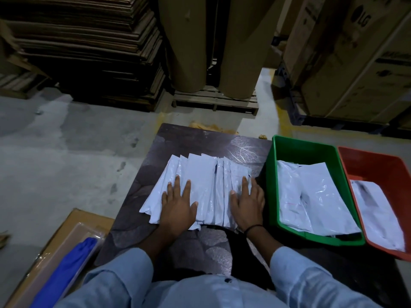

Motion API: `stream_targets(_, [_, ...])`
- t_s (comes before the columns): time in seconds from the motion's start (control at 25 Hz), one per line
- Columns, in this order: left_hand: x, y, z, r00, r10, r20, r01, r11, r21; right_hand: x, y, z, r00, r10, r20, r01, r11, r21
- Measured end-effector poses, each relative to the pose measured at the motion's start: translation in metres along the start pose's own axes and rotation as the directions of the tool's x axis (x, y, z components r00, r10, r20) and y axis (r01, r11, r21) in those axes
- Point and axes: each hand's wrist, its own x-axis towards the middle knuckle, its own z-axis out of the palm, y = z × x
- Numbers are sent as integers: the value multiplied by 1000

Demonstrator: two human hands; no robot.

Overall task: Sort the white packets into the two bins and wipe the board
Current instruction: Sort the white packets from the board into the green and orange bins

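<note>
Sleeves (124,270), then left grip (178,204) and right grip (248,203) released flat on packet pile (204,174); few already in green bin (275,165), red bin (378,163) at 3 o'clock; board (195,138) looks unwiped.

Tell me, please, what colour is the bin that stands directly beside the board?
The bin is green. It shows best in the head view, the only view here.
</note>
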Motion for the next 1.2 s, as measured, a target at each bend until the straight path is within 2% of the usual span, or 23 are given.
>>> stream_targets(0.2, [17, 23, -3, 993, 118, 15, -118, 992, 45, 23, 14, 6, 967, 104, 231, -134, 984, 119])
stream_targets(0.32, [27, 28, 2, 991, 124, 42, -127, 988, 85, 21, 15, 13, 950, 122, 287, -158, 982, 106])
stream_targets(0.48, [28, 29, 8, 993, 112, 40, -116, 987, 115, 12, 14, 15, 951, 112, 289, -141, 987, 80])
stream_targets(0.72, [29, 36, 5, 997, 81, -15, -80, 997, 5, -1, 9, 19, 969, 92, 227, -90, 996, -20])
stream_targets(1.0, [28, 36, -4, 998, 9, -61, -14, 997, -81, -2, 3, 15, 982, -5, 190, -12, 996, 89])
stream_targets(1.2, [24, 27, -18, 997, -43, -70, 32, 989, -147, 5, -1, 16, 981, 37, 190, -88, 961, 262])
